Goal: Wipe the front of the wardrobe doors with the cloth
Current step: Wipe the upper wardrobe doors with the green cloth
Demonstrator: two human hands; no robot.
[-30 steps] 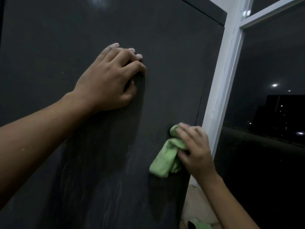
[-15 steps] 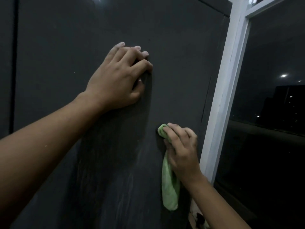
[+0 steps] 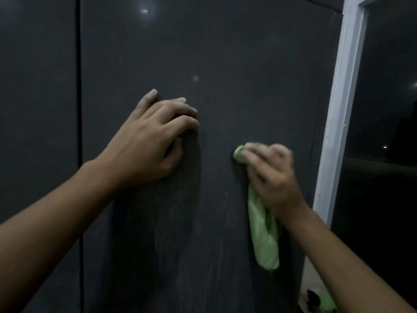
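A dark grey wardrobe door (image 3: 225,64) fills most of the view, with faint wipe streaks on its lower part. My left hand (image 3: 151,138) rests on the door at mid height, fingers bent and fingertips touching the panel. To its right, my right hand (image 3: 270,175) grips a green cloth (image 3: 264,233) and presses its bunched top end against the door. The rest of the cloth hangs down below my wrist. A second door panel (image 3: 38,109) lies to the left of a vertical gap.
A white window frame (image 3: 338,109) runs down right beside the wardrobe's edge, with dark glass (image 3: 383,154) and distant lights behind it. A green and black object (image 3: 320,301) lies low at the bottom right.
My right hand has moved with the cloth away from the door's right edge; the cloth now hangs straight down. The view has shifted left, showing the gap between the doors. My left hand stays put.
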